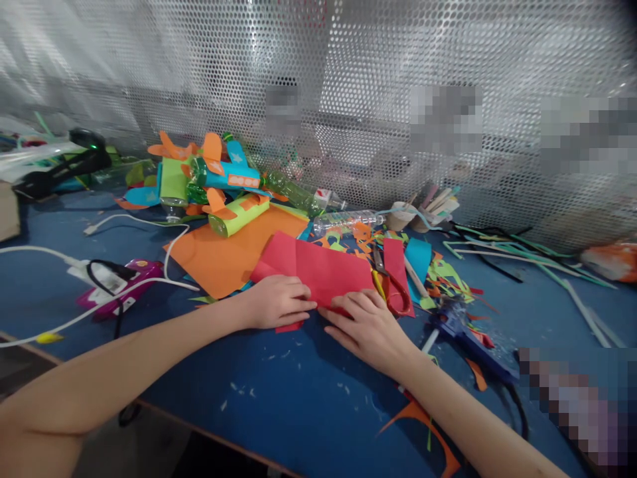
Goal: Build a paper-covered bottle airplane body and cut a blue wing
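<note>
Both arms come in low from the near side, left forearm slanting in from the left corner, right forearm from the right. Left hand [281, 302] and right hand [368, 328] meet almost tip to tip, palms down, at the near edge of a red paper sheet [323, 265], which lies on the blue bench [279, 405] in front of the person. Fingers of both hands gently bent, only narrowly spread, tips on or at the paper edge; cannot tell whether they pinch it or merely press. A small red bit [289, 327] shows below the left hand.

Surroundings crowded. Orange sheet [213, 255] beyond the left hand, partly beneath the red one. Behind it, paper-wrapped bottles: one blue [223, 174], one yellow-green [241, 216]. Clear bottle [343, 221] past the red sheet. Right of the sheet: red-handled scissors [398, 295] on a red strip [395, 255], among cut scraps [448, 275]. Blue glue gun [462, 338] near the right forearm, on its outer side; an orange offcut [428, 419] lies partly behind that forearm. White cable [54, 332] loops at left. Perforated screen [318, 79] closes off the far side.
</note>
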Tool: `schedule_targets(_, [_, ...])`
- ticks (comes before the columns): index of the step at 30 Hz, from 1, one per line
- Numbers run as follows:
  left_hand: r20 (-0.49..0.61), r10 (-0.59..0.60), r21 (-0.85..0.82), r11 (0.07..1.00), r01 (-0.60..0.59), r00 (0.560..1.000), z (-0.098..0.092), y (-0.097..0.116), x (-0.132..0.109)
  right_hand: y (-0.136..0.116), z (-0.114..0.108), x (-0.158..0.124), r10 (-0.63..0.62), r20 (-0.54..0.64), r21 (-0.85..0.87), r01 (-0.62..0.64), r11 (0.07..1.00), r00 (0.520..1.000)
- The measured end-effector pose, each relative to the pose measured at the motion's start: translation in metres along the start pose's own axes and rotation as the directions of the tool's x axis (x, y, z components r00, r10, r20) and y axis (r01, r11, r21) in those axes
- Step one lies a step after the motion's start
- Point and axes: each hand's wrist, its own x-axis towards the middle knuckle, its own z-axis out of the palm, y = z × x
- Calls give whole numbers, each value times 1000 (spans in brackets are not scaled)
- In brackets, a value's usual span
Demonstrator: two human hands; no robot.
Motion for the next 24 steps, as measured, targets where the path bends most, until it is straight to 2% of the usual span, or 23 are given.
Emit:
schedule_targets(4, [1,10,-10,1000,-10,1000,0,-1,0,-1,0,1,15,28,45,-16,999,999])
schedule_targets(11, [-48,1,-105,994,-6,999,-5,-2,0,2,-4,3,56,-21,145,-52,988,998])
schedule_targets(17, [-45,-116,-263,959,101,992,-15,-15,-6,16,-8,-1,53,-96,208,-32,978,994])
schedule_targets(24, [44,-257,-381,889,254,965,-21,-42,-16,30,-10,-8,39,-83,291,-13,957,996])
